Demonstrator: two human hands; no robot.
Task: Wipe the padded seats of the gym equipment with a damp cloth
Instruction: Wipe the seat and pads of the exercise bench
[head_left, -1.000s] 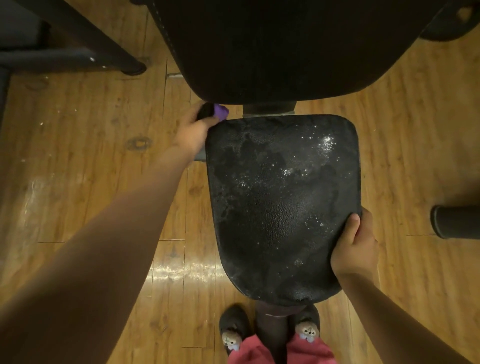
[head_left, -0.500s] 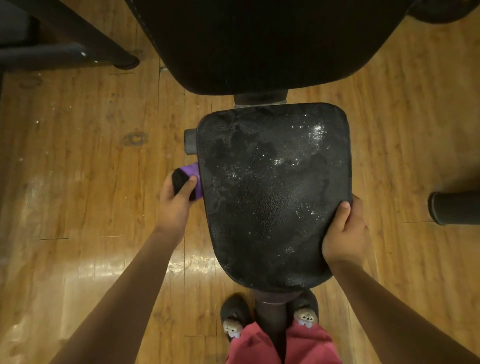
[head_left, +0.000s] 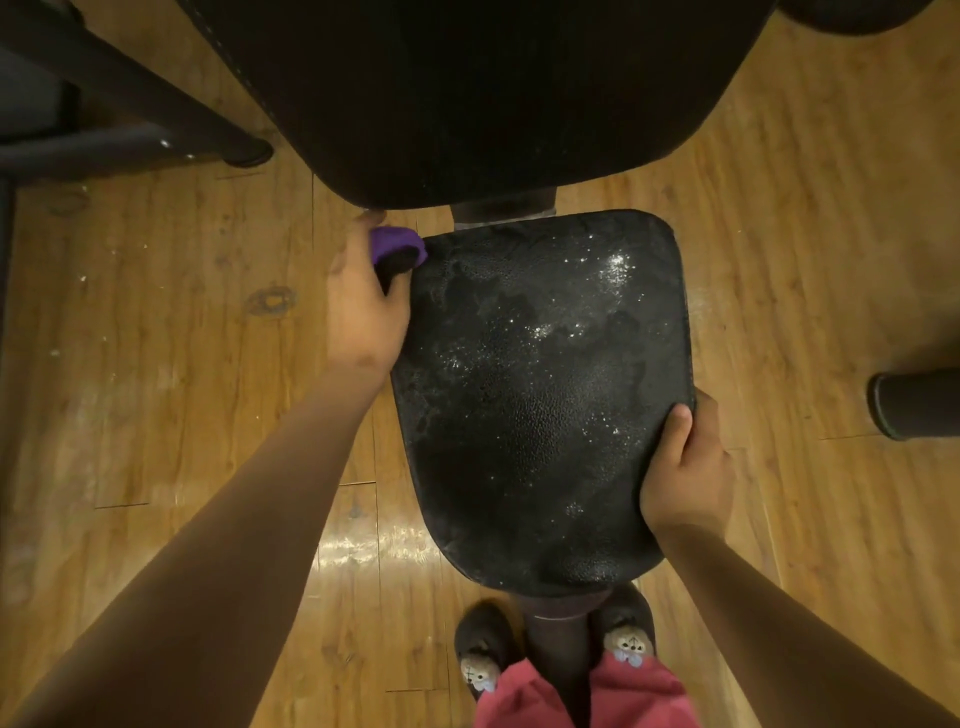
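A black padded seat (head_left: 540, 395) fills the middle of the view, its textured top wet and glistening. My left hand (head_left: 363, 306) grips a purple and black cloth (head_left: 397, 252) and presses it against the seat's far left corner and side edge. My right hand (head_left: 685, 467) clasps the seat's right edge, thumb on top and fingers curled under the rim. A larger black padded backrest (head_left: 467, 88) hangs just beyond the seat.
Wooden plank floor (head_left: 156, 364) lies all around. A black metal frame leg (head_left: 156, 114) runs across the upper left. A black foam roller end (head_left: 914, 405) sticks in from the right. My slippered feet (head_left: 628, 642) straddle the seat post below.
My left hand slid the cloth from the middle of the seat's left edge back up to its far left corner. My right hand kept its hold on the right edge.
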